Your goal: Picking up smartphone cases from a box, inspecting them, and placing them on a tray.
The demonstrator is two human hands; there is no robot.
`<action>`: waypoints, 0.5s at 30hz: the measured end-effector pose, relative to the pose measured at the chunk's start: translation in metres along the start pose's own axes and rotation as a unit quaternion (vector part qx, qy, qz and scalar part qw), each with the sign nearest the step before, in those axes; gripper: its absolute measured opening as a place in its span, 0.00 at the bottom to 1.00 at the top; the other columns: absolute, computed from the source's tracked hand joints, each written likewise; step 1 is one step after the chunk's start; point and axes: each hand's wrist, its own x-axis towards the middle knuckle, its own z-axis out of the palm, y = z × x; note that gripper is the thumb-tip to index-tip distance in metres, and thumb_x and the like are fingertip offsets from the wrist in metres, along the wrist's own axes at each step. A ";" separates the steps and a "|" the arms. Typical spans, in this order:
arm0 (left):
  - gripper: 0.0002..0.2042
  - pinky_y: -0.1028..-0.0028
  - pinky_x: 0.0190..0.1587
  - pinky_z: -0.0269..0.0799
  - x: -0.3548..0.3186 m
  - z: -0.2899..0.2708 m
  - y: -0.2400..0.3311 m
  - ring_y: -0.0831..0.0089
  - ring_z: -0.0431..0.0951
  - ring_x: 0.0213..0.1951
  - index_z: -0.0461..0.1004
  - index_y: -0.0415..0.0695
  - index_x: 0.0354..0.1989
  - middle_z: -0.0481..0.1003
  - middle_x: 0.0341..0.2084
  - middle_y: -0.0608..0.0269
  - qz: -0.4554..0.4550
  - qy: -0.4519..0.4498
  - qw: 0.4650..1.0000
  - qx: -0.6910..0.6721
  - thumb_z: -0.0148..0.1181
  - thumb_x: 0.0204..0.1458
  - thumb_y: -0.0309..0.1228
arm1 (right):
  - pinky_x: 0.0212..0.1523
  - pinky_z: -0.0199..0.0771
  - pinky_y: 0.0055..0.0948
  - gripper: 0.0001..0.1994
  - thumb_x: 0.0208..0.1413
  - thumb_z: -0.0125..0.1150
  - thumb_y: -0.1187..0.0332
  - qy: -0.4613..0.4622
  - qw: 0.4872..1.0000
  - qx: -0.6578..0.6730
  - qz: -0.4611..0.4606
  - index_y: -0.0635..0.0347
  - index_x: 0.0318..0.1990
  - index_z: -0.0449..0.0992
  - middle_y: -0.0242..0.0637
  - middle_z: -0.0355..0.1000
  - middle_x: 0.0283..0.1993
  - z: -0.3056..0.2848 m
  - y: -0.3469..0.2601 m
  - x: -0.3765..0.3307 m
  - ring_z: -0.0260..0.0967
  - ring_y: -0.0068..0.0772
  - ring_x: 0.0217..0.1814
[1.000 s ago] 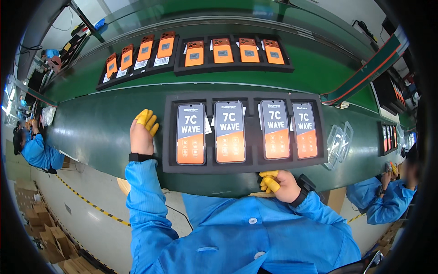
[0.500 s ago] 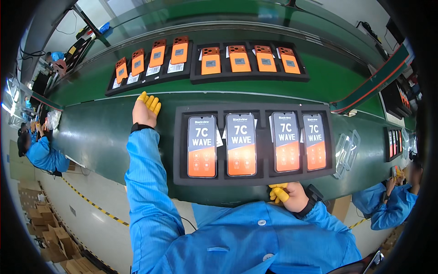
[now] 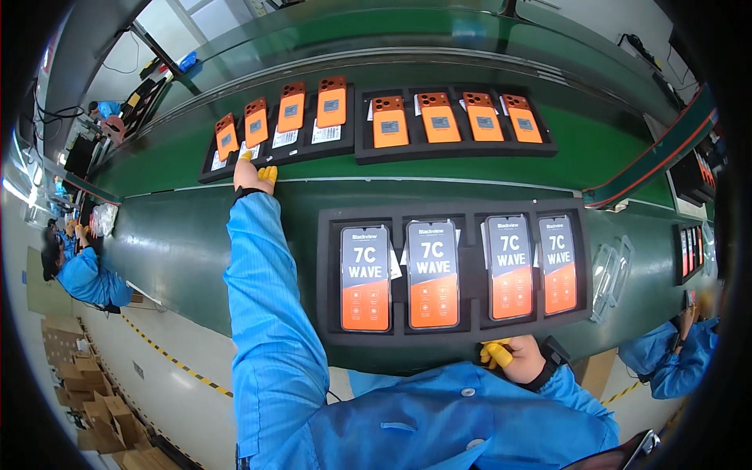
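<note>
A black foam tray lies in front of me on the green bench and holds several phones with orange-and-black screens. My right hand, with yellow finger covers, grips the tray's near edge, fingers curled under it. My left arm in a blue sleeve stretches forward. My left hand rests with its yellow fingertips at the near edge of a far black tray on the green belt. That tray carries several phones lying face down with orange backs. Nothing is in the left hand.
A second far tray of orange-backed phones lies to the right on the belt. Clear plastic inserts sit right of my tray. Other workers in blue sit at far left and lower right. Cardboard boxes stand on the floor.
My left hand has left the side of the near tray and reached forward to the far tray on the belt. My right hand stays at the near tray's front edge.
</note>
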 end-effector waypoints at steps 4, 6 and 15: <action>0.23 0.62 0.48 0.71 -0.008 0.014 0.009 0.58 0.68 0.48 0.62 0.47 0.60 0.64 0.49 0.53 0.003 0.056 0.998 -0.010 0.54 0.55 0.37 | 0.29 0.75 0.23 0.05 0.63 0.53 0.73 -0.002 1.000 0.003 -0.010 0.63 0.40 0.74 0.34 0.74 0.31 -0.001 -0.002 0.003 0.73 0.22 0.30; 0.21 0.64 0.47 0.71 0.011 0.014 0.013 0.62 0.68 0.47 0.65 0.49 0.57 0.65 0.47 0.57 -0.013 0.049 0.998 -0.044 0.55 0.54 0.39 | 0.29 0.74 0.23 0.05 0.64 0.53 0.72 -0.004 1.000 0.003 -0.017 0.63 0.39 0.74 0.34 0.74 0.31 -0.001 -0.002 0.003 0.72 0.22 0.30; 0.22 0.56 0.51 0.68 0.000 0.059 0.022 0.58 0.70 0.47 0.68 0.48 0.52 0.69 0.47 0.59 0.003 0.001 0.998 0.067 0.55 0.56 0.49 | 0.31 0.74 0.23 0.05 0.61 0.52 0.76 0.006 1.000 -0.013 0.017 0.63 0.40 0.75 0.34 0.75 0.31 -0.003 -0.004 0.001 0.73 0.23 0.30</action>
